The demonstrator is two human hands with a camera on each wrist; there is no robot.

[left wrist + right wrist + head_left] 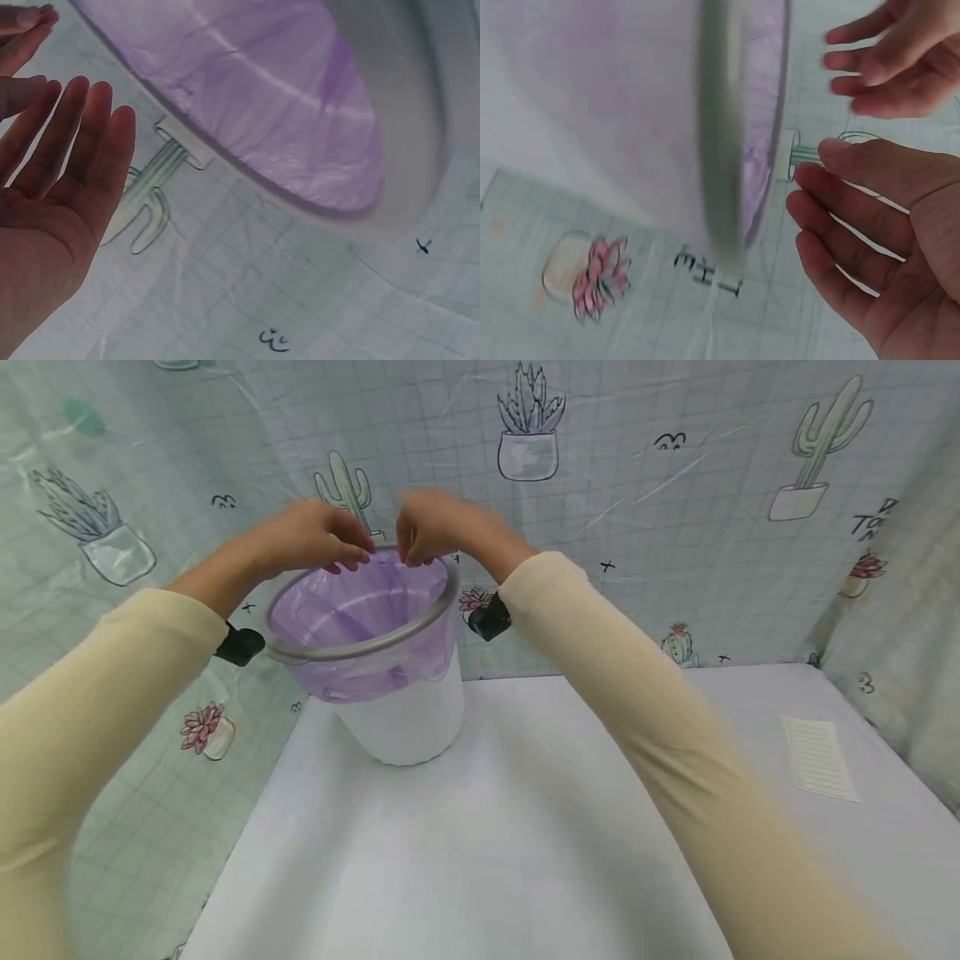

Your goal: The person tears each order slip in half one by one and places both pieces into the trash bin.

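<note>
Cream sleeves point(675, 752) are filling the near part of the head view, reaching forward from both sides over the white desk point(487, 843). Both hands are meeting above the far rim of a white bin point(408, 722), which is standing upright on the far left part of the desk, close to the cactus-printed curtain point(637, 485) hanging behind it. A purple bag point(352, 610) is lining the bin, its edge folding over the outside of the top, and a grey ring point(360, 647) is lying around the mouth, tilting slightly with its far side higher. The left hand point(315, 539) is hovering at the far rim with its fingers point(82, 142) lying straight and close together, gripping nothing in the left wrist view. The right hand point(435, 531) is sitting just beside it, its fingers point(847, 210) relaxed and slightly spread, near the ring but apart from it in the right wrist view. Whether any fingertip is touching the bag cannot be told from the head view, as the hands are blurring there. Off to the right, a lined sheet of paper point(819, 757) is lying flat on the desk, well apart from the bin.
</note>
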